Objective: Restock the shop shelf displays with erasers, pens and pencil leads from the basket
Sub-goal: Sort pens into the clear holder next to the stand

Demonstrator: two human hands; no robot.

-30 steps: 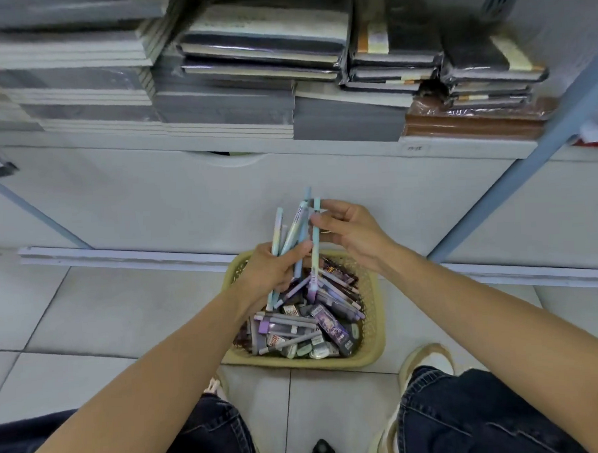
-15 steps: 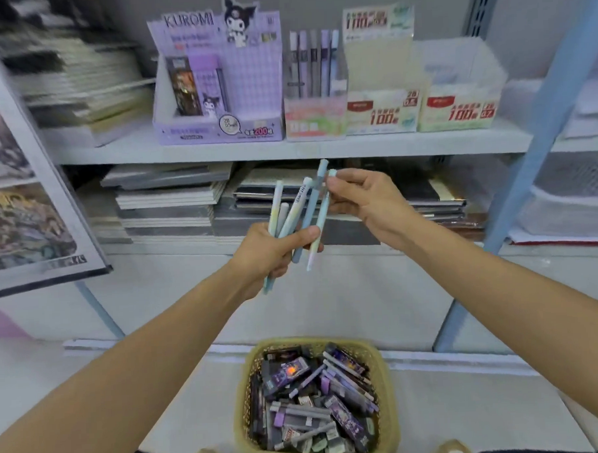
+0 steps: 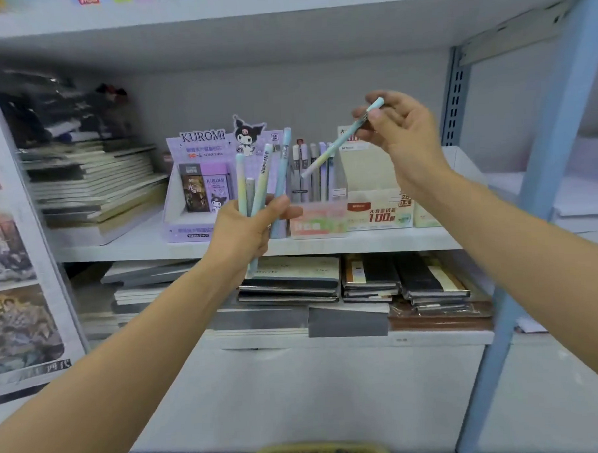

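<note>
Before the shelf (image 3: 120,249), pens (image 3: 264,173) were gripped upright by the left hand (image 3: 246,235); at their 2 o'clock, one pen (image 3: 335,147) was pinched aslant by the right hand (image 3: 403,136).

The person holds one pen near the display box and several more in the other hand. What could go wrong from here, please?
1. The right hand pinches the single pen only near its top end, so it may swing or slip on the way into the pen box.
2. The left hand grips a fanned bundle of pens; one could slide out and fall.
</note>
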